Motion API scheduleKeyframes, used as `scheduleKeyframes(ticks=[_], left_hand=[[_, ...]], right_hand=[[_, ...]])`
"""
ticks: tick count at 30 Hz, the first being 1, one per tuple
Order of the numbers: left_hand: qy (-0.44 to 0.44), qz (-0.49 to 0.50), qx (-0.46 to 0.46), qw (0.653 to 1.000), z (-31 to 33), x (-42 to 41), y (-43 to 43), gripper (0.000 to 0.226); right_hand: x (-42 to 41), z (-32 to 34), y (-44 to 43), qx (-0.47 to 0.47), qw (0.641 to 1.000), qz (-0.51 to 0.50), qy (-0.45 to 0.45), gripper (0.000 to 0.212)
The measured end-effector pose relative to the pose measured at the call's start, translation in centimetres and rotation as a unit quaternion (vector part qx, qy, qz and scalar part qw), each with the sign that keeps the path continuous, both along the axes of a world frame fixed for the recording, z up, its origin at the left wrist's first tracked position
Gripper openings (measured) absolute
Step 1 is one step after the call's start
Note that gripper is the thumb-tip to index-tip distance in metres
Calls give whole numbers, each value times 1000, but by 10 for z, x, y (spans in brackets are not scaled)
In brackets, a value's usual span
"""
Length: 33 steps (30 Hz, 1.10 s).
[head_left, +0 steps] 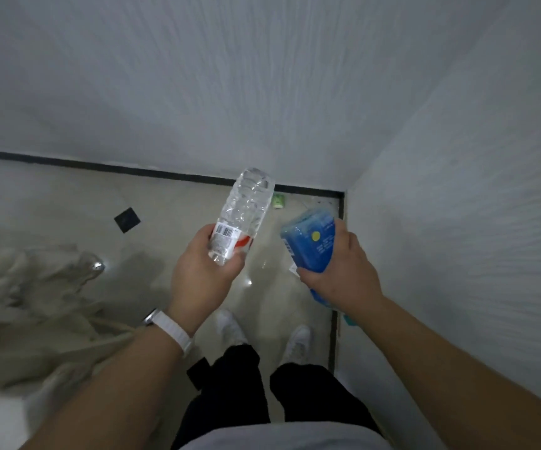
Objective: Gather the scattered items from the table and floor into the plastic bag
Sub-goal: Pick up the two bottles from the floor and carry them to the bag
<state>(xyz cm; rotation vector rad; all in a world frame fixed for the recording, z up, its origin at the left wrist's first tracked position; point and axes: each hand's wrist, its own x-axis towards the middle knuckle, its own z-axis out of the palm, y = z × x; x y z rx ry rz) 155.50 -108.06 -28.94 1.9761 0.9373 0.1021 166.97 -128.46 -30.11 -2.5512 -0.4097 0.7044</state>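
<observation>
So both hands are full here; the left hand [204, 274] grips a clear plastic bottle [246, 206] round its label end, mid-frame; the right hand [340, 271] clutches a blue packet [311, 245] just right of it; I'd call this the floor pick-up step, with bagging not done yet; the plastic bag [28, 287] is that blurry heap at the left edge, I think; a small green thing [278, 201] lies on the floor [67, 196] by the wall; next probably means turning left and dropping both in; can't make out the bag's opening though.
</observation>
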Motion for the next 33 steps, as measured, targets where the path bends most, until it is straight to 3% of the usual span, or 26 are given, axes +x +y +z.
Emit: scheduleKeyframes(ticks=[5, 11, 22, 28, 33], left_hand=[[-66, 104, -40, 992, 52, -45, 17, 40], [-127, 157, -93, 975, 93, -90, 57, 42], [-267, 313, -91, 907, 146, -144, 113, 46], [-284, 370, -61, 882, 174, -170, 125, 42], [-295, 462, -26, 836, 203, -196, 117, 47]], right_hand=[[-14, 59, 46, 45, 996, 66, -25, 112], [-41, 108, 110, 81, 983, 152, -55, 111], [-78, 166, 211, 215, 952, 218, -17, 91], [-87, 181, 268, 246, 921, 303, 2, 97], [-101, 202, 313, 272, 869, 410, 41, 99]])
